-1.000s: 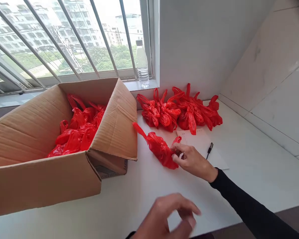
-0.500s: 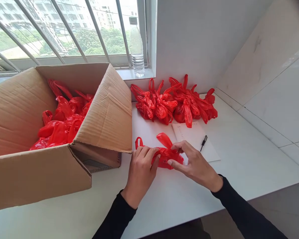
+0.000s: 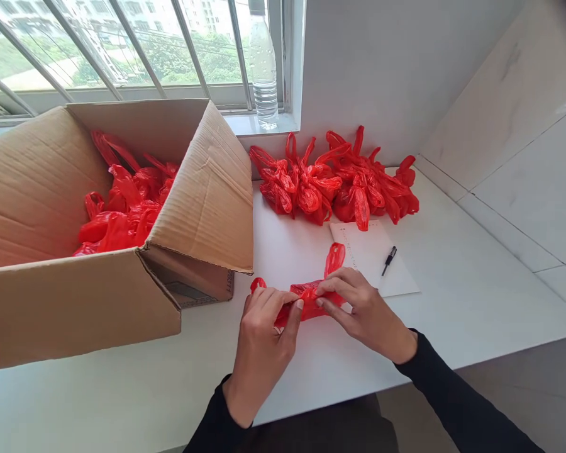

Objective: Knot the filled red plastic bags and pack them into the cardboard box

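A red plastic bag (image 3: 306,291) lies bunched on the white table between my hands, its two loop handles sticking out at either end. My left hand (image 3: 268,321) pinches the bag's left part between thumb and fingers. On the other side, my right hand (image 3: 353,302) grips the material near the middle, thumb against fingertips. What the bag contains is hidden by the plastic and my fingers. Farther back, against the wall, several knotted red bags (image 3: 306,182) lie in a heap.
An open cardboard box (image 3: 75,302) holding more red bags (image 3: 127,207) stands at the left, one flap leaning toward my hands. Paper sheets (image 3: 365,251) with a black pen (image 3: 389,260) lie to the right. A water bottle (image 3: 265,82) stands on the windowsill.
My right hand has shifted slightly left, closing on the bag near its middle. The right handle loop now stands up beyond my fingers. The view has tilted slightly downward.
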A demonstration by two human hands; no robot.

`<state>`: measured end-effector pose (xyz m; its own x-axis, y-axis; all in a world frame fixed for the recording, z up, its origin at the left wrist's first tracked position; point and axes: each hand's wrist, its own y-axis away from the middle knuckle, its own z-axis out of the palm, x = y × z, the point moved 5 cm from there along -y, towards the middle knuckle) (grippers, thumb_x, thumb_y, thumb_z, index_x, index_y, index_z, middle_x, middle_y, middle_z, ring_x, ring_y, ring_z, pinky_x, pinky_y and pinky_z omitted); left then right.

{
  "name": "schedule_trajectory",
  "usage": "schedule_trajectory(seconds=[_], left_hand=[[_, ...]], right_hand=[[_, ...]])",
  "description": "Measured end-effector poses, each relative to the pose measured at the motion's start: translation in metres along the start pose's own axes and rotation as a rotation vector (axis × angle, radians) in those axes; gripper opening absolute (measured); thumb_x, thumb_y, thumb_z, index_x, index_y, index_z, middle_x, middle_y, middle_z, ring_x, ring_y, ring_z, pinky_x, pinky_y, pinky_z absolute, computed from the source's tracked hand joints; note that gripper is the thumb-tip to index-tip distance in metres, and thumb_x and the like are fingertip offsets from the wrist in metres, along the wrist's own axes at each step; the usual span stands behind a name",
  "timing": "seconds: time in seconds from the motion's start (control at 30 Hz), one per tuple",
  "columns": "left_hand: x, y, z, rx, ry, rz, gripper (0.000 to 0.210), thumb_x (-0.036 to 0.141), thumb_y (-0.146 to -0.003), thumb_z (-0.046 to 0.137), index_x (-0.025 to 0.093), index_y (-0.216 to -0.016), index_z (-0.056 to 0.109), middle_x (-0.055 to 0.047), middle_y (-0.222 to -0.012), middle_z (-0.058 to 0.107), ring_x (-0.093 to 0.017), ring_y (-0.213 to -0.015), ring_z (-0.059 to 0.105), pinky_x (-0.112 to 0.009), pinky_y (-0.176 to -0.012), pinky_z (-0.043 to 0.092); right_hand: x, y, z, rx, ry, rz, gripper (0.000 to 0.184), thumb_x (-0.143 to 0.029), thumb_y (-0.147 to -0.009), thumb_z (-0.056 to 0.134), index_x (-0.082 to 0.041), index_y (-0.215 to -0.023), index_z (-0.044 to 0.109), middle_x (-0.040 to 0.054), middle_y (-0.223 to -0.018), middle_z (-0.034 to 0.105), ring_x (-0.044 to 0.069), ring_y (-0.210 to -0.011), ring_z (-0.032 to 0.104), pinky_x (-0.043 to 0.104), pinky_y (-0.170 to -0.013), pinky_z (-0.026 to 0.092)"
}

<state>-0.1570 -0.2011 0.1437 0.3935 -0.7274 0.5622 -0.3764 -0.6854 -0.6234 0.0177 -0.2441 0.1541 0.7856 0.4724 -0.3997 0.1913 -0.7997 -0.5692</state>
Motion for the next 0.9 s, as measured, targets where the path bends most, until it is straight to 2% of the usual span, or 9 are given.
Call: schedule_trajectory(seconds=[0.1, 0.17, 0.3, 0.4, 0.47, 0.6, 0.73, 0.8, 0.9], left_hand=[[-0.003, 0.008, -0.006, 0.007, -0.015, -0.077, 0.010, 0.026, -0.099, 0.059, 0.023, -0.092, 0.065, 0.000, -0.084, 0.067, -0.020, -0.085, 0.056, -0.038, -0.086, 0.044], [-0.011, 0.016, -0.013, 0.028, -0.015, -0.169, 0.012, 0.030, -0.100, 0.058, 0.024, -0.093, 0.065, -0.001, -0.087, 0.067, -0.022, -0.088, 0.056, -0.033, -0.072, 0.046], [-0.031, 0.033, -0.021, 0.069, 0.027, -0.340, 0.019, 0.040, -0.100, 0.055, 0.026, -0.092, 0.065, -0.002, -0.091, 0.066, -0.021, -0.085, 0.058, -0.024, -0.048, 0.038], [-0.033, 0.035, -0.020, 0.066, 0.047, -0.344, 0.017, 0.040, -0.100, 0.057, 0.027, -0.093, 0.065, -0.001, -0.091, 0.067, -0.020, -0.084, 0.059, -0.026, -0.057, 0.044], [-0.029, 0.033, -0.020, 0.054, 0.050, -0.314, 0.016, 0.039, -0.100, 0.056, 0.028, -0.094, 0.065, 0.001, -0.090, 0.067, -0.019, -0.084, 0.059, -0.029, -0.068, 0.047], [-0.031, 0.035, -0.024, 0.059, 0.051, -0.377, 0.022, 0.045, -0.100, 0.053, 0.027, -0.093, 0.064, -0.001, -0.093, 0.066, -0.021, -0.085, 0.058, -0.027, -0.058, 0.045], [-0.043, 0.047, -0.030, 0.116, 0.075, -0.482, 0.027, 0.050, -0.097, 0.054, 0.026, -0.093, 0.065, -0.003, -0.094, 0.067, -0.022, -0.086, 0.061, -0.028, -0.056, 0.045], [-0.041, 0.049, -0.028, 0.112, 0.098, -0.451, 0.023, 0.047, -0.098, 0.055, 0.026, -0.100, 0.065, -0.004, -0.099, 0.068, -0.023, -0.090, 0.062, -0.029, -0.060, 0.047], [-0.024, 0.043, -0.026, 0.113, 0.039, -0.239, 0.031, 0.037, -0.098, 0.058, 0.029, -0.128, 0.058, -0.008, -0.127, 0.061, -0.026, -0.114, 0.058, -0.035, -0.078, 0.052]], right_hand=[[-0.001, 0.001, 0.003, -0.038, 0.044, -0.021, 0.012, -0.014, -0.101, 0.055, -0.024, -0.106, 0.058, 0.0018, -0.098, 0.067, 0.022, -0.095, 0.061, 0.042, -0.085, 0.044], [0.003, 0.004, -0.002, -0.040, 0.063, 0.009, 0.010, -0.016, -0.101, 0.055, -0.025, -0.104, 0.058, 0.0025, -0.097, 0.068, 0.023, -0.093, 0.061, 0.043, -0.084, 0.044], [0.011, 0.012, -0.012, -0.038, 0.025, 0.181, 0.006, -0.023, -0.101, 0.054, -0.026, -0.097, 0.057, 0.0040, -0.095, 0.066, 0.024, -0.090, 0.059, 0.042, -0.079, 0.046], [0.006, 0.013, -0.007, -0.074, -0.054, 0.249, 0.005, -0.028, -0.100, 0.057, -0.026, -0.104, 0.056, 0.0043, -0.101, 0.065, 0.024, -0.092, 0.057, 0.041, -0.079, 0.047], [-0.002, 0.010, -0.002, -0.074, -0.080, 0.210, 0.012, -0.030, -0.099, 0.062, -0.027, -0.108, 0.056, 0.0030, -0.103, 0.065, 0.023, -0.091, 0.056, 0.040, -0.082, 0.046], [-0.013, 0.006, 0.001, -0.034, -0.080, 0.130, 0.008, -0.027, -0.102, 0.058, -0.026, -0.095, 0.056, -0.0005, -0.091, 0.063, 0.020, -0.087, 0.055, 0.040, -0.084, 0.041], [-0.005, 0.013, -0.007, -0.009, -0.110, 0.273, 0.015, -0.034, -0.104, 0.055, -0.026, -0.091, 0.055, -0.0001, -0.085, 0.060, 0.021, -0.084, 0.054, 0.036, -0.072, 0.041], [-0.006, 0.015, -0.007, -0.038, -0.136, 0.315, 0.012, -0.037, -0.103, 0.057, -0.027, -0.096, 0.057, 0.0005, -0.090, 0.061, 0.021, -0.086, 0.055, 0.035, -0.069, 0.042], [-0.016, 0.010, -0.001, -0.084, -0.125, 0.212, 0.006, -0.032, -0.100, 0.062, -0.028, -0.102, 0.059, 0.0003, -0.097, 0.065, 0.021, -0.090, 0.055, 0.040, -0.083, 0.043]])
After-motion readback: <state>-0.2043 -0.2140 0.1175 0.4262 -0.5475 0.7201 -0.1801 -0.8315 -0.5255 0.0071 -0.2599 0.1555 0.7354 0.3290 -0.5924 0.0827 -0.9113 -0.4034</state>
